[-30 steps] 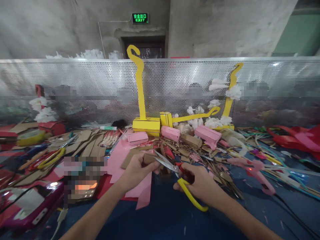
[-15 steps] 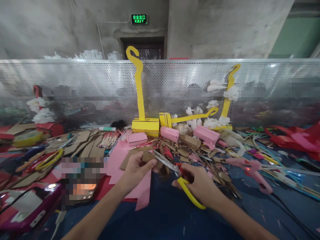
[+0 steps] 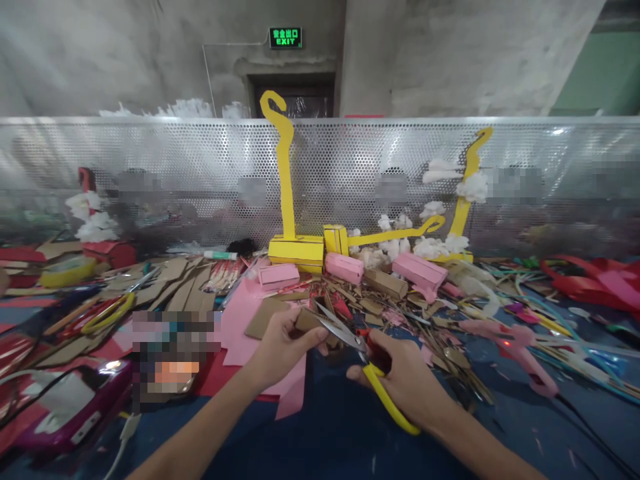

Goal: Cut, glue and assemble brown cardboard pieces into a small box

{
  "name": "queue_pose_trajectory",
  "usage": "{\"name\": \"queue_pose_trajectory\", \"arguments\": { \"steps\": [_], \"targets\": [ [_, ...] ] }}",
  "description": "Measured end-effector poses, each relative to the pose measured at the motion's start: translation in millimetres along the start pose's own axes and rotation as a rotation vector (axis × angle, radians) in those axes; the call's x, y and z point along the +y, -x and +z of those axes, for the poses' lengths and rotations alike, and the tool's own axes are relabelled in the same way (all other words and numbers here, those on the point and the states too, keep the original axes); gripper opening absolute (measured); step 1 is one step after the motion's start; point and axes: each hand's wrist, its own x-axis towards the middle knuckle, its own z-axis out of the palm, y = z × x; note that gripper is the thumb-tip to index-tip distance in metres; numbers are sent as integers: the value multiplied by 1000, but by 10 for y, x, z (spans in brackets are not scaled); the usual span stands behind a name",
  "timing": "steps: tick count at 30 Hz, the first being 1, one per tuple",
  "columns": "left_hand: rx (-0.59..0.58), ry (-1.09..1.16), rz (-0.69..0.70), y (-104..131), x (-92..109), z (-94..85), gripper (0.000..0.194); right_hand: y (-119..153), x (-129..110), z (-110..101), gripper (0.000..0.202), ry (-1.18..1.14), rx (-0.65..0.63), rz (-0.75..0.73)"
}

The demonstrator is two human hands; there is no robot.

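My left hand (image 3: 287,350) pinches a small piece of brown cardboard (image 3: 306,321) between thumb and fingers. My right hand (image 3: 400,370) is closed around the handles of scissors (image 3: 340,328) with one yellow and one red grip. Their blades are parted and reach left to the cardboard beside my left thumb; whether they touch its edge I cannot tell. Under and behind my left hand lie a flat cardboard piece (image 3: 261,319) and pink sheets (image 3: 235,333). Several pink blocks (image 3: 345,268) stand beyond my hands, with a bare cardboard block (image 3: 385,283) among them.
A pink glue gun (image 3: 520,347) with a lit red light lies at the right, its cord running forward. Yellow hooked stands (image 3: 285,187) rise before a perforated metal screen (image 3: 200,153). Cardboard strips (image 3: 175,283), yellow-handled scissors (image 3: 113,313) and a purple box (image 3: 75,413) are at the left.
The scissor blades have opened wider, and the lower yellow handle has dropped a little. My left hand still holds the cardboard. The whole view has shifted slightly.
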Motion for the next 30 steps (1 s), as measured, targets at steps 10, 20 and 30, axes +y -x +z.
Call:
{"name": "queue_pose_trajectory", "arguments": {
  "steps": [10, 20, 30],
  "targets": [
    [13, 117, 15, 10, 81, 49, 28, -4, -51, 5, 54, -131, 3, 50],
    [133, 209, -30, -24, 28, 49, 24, -136, 90, -25, 46, -85, 103, 68],
    [243, 12, -123, -90, 101, -35, 24, -283, 669, -220, 18, 291, 140, -1]
  ]
}}
